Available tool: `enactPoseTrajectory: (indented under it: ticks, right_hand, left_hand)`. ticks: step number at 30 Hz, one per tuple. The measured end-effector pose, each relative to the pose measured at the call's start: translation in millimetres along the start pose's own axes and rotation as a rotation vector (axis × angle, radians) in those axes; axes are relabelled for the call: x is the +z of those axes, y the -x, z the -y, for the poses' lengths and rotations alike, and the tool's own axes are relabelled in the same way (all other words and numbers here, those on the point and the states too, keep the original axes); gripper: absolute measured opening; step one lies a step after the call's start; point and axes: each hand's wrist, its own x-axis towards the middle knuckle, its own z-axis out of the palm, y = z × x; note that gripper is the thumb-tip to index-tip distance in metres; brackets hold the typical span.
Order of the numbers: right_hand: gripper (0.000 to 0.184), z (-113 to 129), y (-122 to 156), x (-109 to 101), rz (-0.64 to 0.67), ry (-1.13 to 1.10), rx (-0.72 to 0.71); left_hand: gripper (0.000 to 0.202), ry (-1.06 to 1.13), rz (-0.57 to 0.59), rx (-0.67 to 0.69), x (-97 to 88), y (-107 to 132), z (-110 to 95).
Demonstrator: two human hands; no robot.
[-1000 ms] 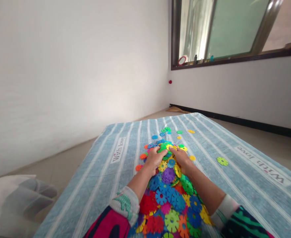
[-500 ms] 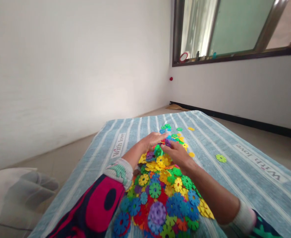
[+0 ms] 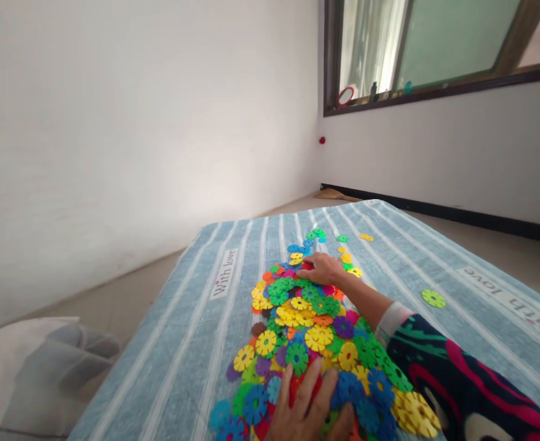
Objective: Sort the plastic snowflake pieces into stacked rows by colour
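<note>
Striped mat (image 3: pixel 196 343), disc pile (image 3: pixel 306 318) centred, wide margins

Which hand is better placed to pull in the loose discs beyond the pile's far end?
Probably the right hand: it is stretched to the far edge of the pile, close to the loose discs. The left hand rests flat on the near end.

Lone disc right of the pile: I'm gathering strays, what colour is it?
The lone disc is lime green; the head view shows it.
</note>
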Motion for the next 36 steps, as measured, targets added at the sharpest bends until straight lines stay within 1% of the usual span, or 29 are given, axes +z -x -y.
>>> enactPoseTrajectory:
  ticks: [1, 2, 5, 7, 9, 13, 15, 17, 19, 21, 23, 24, 26, 28, 29, 30, 31, 33, 35, 36]
  right_hand:
    - [0.036, 5.1, 7.0, 1.4, 0.013, 0.007, -0.009]
    - [0.035, 10.1, 14.4, 1.5, 0.026, 0.009, -0.013]
    - [0.036, 23.0, 35.6, -2.5, 0.090, -0.076, -0.035]
    - [0.038, 30.1, 47.4, -5.8, 0.132, -0.202, -0.071]
    - [0.038, 36.4, 58.1, -7.4, 0.134, -0.321, -0.080]
    - [0.030, 48.7, 79.9, -4.7, 0.070, -0.469, 0.063]
    - [0.027, 55.7, 91.6, -2.0, 0.073, -0.499, 0.067]
    - [0.025, 62.4, 104.2, -1.2, 0.101, -0.469, -0.024]
    - [0.024, 65.9, 119.0, -5.4, 0.079, -0.401, -0.116]
    - [0.030, 61.4, 137.9, -15.9, -0.004, -0.324, -0.154]
    - [0.039, 45.8, 162.3, -30.8, -0.074, -0.223, -0.128]
    - [0.041, 34.4, 176.5, -38.2, -0.088, -0.140, -0.074]
    - [0.048, 8.1, 206.5, -49.0, -0.071, 0.046, 0.118]
    - [0.052, -14.6, 234.0, -51.2, -0.012, 0.180, 0.281]
    - [0.052, -21.7, 244.7, -48.9, -0.007, 0.206, 0.327]
    - [0.053, -24.9, 252.5, -44.9, -0.016, 0.206, 0.339]
    - [0.055, -23.9, 256.9, -39.8, -0.021, 0.195, 0.333]
    - [0.061, -11.4, 255.4, -28.8, -0.027, 0.176, 0.302]
    - [0.067, 9.3, 242.0, -19.5, -0.009, 0.183, 0.277]
    - [0.069, 20.1, 232.4, -15.8, 0.000, 0.187, 0.275]
  left_hand:
    - [0.040, -0.005, -0.036, -0.037, 2.6, -8.6, 3.9]
    - [0.037, -0.003, -0.067, -0.102, 3.8, -19.0, 9.5]
    - [0.044, -0.002, 0.132, -0.283, 0.7, -52.1, 30.6]
    - [0.044, -0.034, 0.225, -0.379, -4.1, -70.4, 45.2]
    - [0.037, -0.053, 0.265, -0.435, -8.1, -84.0, 59.5]
    - [0.027, -0.004, 0.280, -0.557, -8.8, -104.0, 90.8]
    - [0.022, 0.055, 0.315, -0.670, -5.9, -116.0, 107.7]
    - [0.020, 0.144, 0.377, -0.854, -2.6, -129.8, 123.3]
    - [0.019, 0.300, 0.360, -1.003, -1.0, -142.2, 135.4]
    - [0.024, 0.460, 0.299, -1.033, -3.4, -149.3, 144.1]
    - [0.033, 0.526, 0.260, -1.002, -10.0, -148.5, 151.5]
    - [0.038, 0.512, 0.260, -0.990, -13.9, -145.1, 155.5]
    - [0.043, 0.438, 0.296, -0.991, -20.2, -133.6, 165.0]
    - [0.047, 0.342, 0.342, -0.981, -20.4, -118.4, 174.9]
    - [0.050, 0.303, 0.358, -0.954, -17.7, -110.8, 179.1]
    - [0.052, 0.266, 0.371, -0.926, -13.3, -103.8, 181.9]
    - [0.055, 0.241, 0.394, -0.916, -7.8, -97.8, 183.1]
    - [0.060, 0.240, 0.439, -0.919, 3.9, -89.5, 179.3]
    - [0.061, 0.268, 0.435, -0.885, 12.4, -85.9, 167.9]
    - [0.060, 0.280, 0.415, -0.855, 14.5, -85.2, 160.3]
